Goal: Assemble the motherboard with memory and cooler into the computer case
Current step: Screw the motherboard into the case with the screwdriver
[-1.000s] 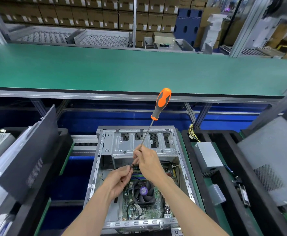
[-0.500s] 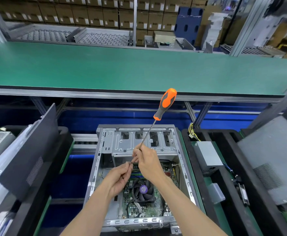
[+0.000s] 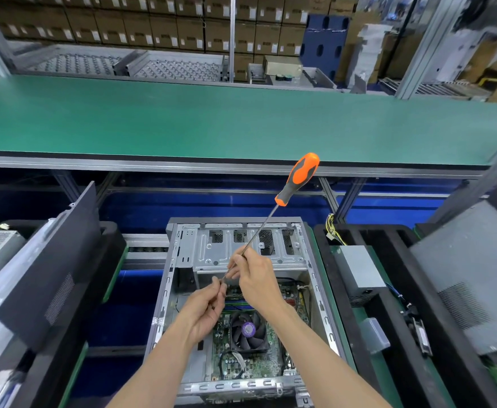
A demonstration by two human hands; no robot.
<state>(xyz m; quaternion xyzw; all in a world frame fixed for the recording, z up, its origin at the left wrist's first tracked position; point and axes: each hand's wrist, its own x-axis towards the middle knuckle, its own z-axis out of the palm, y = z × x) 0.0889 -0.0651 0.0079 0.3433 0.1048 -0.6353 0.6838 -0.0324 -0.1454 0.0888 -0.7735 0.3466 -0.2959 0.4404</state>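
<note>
Head view: the motherboard (image 3: 250,357) with its cooler fan (image 3: 248,329) lies inside the open computer case (image 3: 300,260) (lying flat). Above it, the right hand (image 3: 256,278) pinches a screwdriver (image 3: 298,179) shaft; the left hand (image 3: 206,310) pinches near its tip.

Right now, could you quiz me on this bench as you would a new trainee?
1. True or false: the right hand grips the screwdriver by its orange handle.
2. What sits under the hands inside the computer case: A) cooler fan B) keyboard C) monitor?
3. Where are the left hand's fingertips?

Key:
1. False, it grips the metal shaft.
2. A, the cooler fan on the motherboard.
3. At the screwdriver's lower tip.
</note>
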